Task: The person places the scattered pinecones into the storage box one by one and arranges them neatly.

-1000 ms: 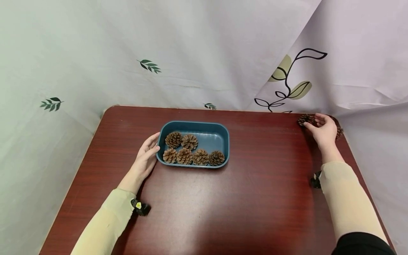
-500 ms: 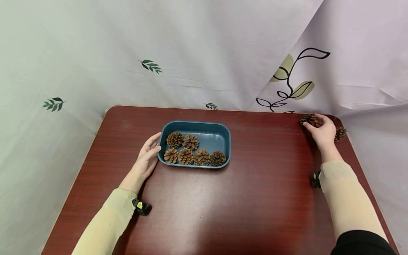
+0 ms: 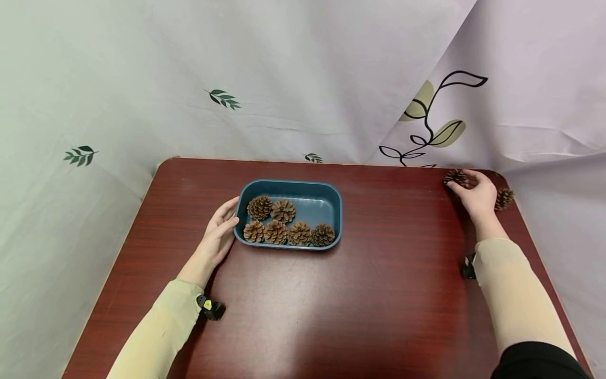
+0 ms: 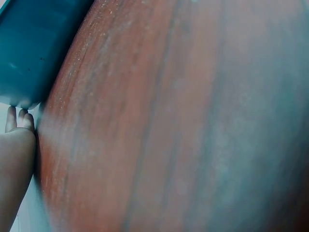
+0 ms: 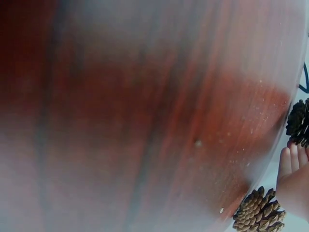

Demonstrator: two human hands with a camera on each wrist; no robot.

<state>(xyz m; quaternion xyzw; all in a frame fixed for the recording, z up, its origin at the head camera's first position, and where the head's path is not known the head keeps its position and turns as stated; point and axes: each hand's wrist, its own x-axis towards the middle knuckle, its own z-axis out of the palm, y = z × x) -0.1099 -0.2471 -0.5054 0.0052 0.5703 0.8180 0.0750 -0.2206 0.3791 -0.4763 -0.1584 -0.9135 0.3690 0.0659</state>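
Hands apart on the counter (image 3: 360, 295); I see the left hand (image 3: 216, 235) resting against the left end of the blue tray (image 3: 331, 196), fingers fairly straight and gripping nothing; six pinecones sit in the tray, two at the back, four along the front; the right hand (image 3: 477, 193) is far off at the back right corner, fingers curled onto a dark pinecone (image 3: 455, 177), touching it; I cannot tell whether it has it gripped; a second pinecone (image 3: 504, 198) lies just beside the hand's right edge, near the corner.
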